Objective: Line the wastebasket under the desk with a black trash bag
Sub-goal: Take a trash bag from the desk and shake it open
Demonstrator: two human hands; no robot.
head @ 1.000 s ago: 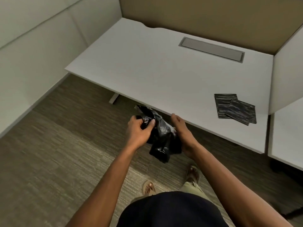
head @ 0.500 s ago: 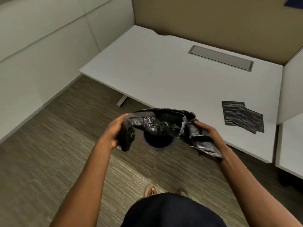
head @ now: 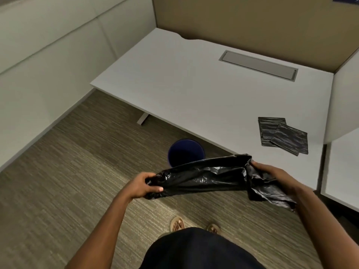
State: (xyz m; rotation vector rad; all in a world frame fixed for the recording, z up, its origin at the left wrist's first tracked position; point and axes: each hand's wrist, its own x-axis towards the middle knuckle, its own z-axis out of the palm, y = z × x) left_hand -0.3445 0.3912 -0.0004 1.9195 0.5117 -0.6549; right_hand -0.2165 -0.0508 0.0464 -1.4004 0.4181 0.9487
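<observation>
A black trash bag [head: 209,177] is stretched wide between my hands above the carpet. My left hand [head: 140,184] grips its left end and my right hand [head: 272,172] grips its bunched right end, from which loose plastic hangs. Beyond the bag a dark blue wastebasket [head: 185,151] stands on the floor at the front edge of the white desk [head: 194,90], partly tucked under it. Its near rim is hidden by the bag.
Two folded black bags [head: 282,135] lie on the desk's right side. A grey cable tray lid [head: 258,65] is set into the desktop near the tan partition. Cubicle walls close the left and right sides. A desk foot [head: 142,119] shows under the left edge. My feet stand on carpet.
My hands moved apart and pulled the crumpled bag out into a wide strip. The view shifted, and the blue wastebasket came into sight below the desk edge.
</observation>
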